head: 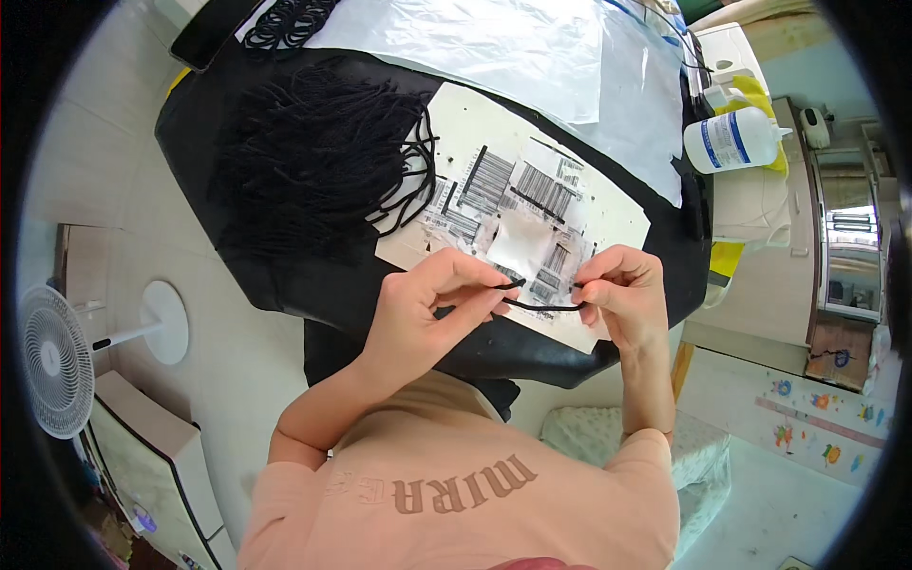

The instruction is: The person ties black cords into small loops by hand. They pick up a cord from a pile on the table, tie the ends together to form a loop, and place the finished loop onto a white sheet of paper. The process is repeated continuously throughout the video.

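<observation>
A short black cord [545, 308] is stretched between my two hands over a pale board [613, 221]. My left hand [442, 299] pinches it near one tip, and that tip points toward the right. The other end is pinched in my right hand [621, 288], its tip just showing at the fingertips. Between the hands the cord sags in a shallow curve, the two tips apart. Behind them, a white patch [524, 241] lies on the board among stuck-on labels with barcodes [488, 178]. A large pile of black cords [313, 157] lies left of the board, some strands overlapping its edge.
White plastic sheeting [499, 43] covers the table's far side, with a bundle of black loops [288, 25] and a dark phone-like object [214, 32] at far left. A white squeeze bottle [734, 140] stands right. A white fan [57, 360] is on the left.
</observation>
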`<control>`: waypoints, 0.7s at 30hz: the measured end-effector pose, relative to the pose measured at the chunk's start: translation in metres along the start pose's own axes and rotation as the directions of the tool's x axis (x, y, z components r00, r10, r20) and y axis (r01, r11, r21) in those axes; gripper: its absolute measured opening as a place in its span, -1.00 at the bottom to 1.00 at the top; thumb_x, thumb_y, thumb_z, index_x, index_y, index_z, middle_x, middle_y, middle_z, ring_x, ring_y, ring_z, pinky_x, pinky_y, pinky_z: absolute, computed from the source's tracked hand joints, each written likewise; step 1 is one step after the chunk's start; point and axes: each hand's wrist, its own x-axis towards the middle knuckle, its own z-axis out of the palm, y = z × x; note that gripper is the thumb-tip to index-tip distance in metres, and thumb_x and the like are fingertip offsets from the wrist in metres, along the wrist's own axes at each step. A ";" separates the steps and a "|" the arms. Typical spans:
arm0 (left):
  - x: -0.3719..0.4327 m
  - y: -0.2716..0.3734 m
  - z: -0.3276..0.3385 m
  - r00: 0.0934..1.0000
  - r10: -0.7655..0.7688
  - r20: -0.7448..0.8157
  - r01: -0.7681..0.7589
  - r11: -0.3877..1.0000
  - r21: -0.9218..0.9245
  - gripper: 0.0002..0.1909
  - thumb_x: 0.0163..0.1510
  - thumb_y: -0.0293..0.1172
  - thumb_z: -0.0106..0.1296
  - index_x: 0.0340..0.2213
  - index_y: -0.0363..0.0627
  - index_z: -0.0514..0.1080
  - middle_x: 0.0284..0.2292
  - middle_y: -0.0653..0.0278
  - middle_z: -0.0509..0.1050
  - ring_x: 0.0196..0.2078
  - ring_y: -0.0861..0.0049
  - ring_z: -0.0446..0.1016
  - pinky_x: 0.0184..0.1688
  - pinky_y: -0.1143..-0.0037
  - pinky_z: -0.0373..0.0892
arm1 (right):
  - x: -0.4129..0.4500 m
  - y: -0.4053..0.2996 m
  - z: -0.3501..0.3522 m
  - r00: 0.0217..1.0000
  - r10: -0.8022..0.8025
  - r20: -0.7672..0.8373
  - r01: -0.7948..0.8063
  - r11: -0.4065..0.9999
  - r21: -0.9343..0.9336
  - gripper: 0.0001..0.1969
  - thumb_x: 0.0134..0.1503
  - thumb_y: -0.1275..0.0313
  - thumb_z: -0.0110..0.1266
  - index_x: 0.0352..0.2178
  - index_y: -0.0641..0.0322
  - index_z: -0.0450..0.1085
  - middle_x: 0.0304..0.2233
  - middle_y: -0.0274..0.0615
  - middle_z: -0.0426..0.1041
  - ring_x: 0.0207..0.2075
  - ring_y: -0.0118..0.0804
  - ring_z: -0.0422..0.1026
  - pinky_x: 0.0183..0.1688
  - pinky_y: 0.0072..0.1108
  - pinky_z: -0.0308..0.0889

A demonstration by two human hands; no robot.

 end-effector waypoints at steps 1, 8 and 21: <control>0.001 -0.005 0.000 0.996 0.090 -0.012 -0.088 0.991 0.106 -0.81 0.06 -0.70 0.10 -0.25 -0.27 0.47 -0.36 0.15 0.57 -0.34 0.49 0.59 -0.27 0.61 0.48 | -0.002 0.000 0.002 0.999 0.025 -0.027 -0.026 0.999 -0.042 -0.83 -0.01 0.67 0.27 -0.34 0.49 0.47 -0.45 0.02 0.56 -0.56 -0.33 0.54 -0.54 -0.63 0.46; 0.002 -0.009 0.002 0.960 0.277 -0.039 -0.234 0.873 0.428 -0.78 -0.11 -0.73 0.16 -0.36 -0.26 0.50 -0.43 0.20 0.55 -0.45 0.55 0.57 -0.40 0.62 0.47 | -0.001 0.000 0.026 0.982 0.064 -0.176 -0.112 0.955 -0.274 -0.87 0.05 0.72 0.18 -0.31 0.49 0.49 -0.34 -0.09 0.55 -0.35 -0.30 0.59 -0.31 -0.60 0.54; 0.002 -0.015 -0.002 0.962 0.274 0.003 -0.241 0.842 0.482 -0.75 -0.12 -0.73 0.20 -0.35 -0.19 0.53 -0.39 0.21 0.55 -0.48 0.53 0.52 -0.42 0.60 0.47 | 0.008 0.012 0.042 0.937 -0.348 0.020 0.171 0.409 -0.896 -0.85 0.02 0.65 0.23 -0.33 0.32 0.49 -0.35 -0.21 0.49 -0.44 -0.44 0.50 -0.41 -0.64 0.44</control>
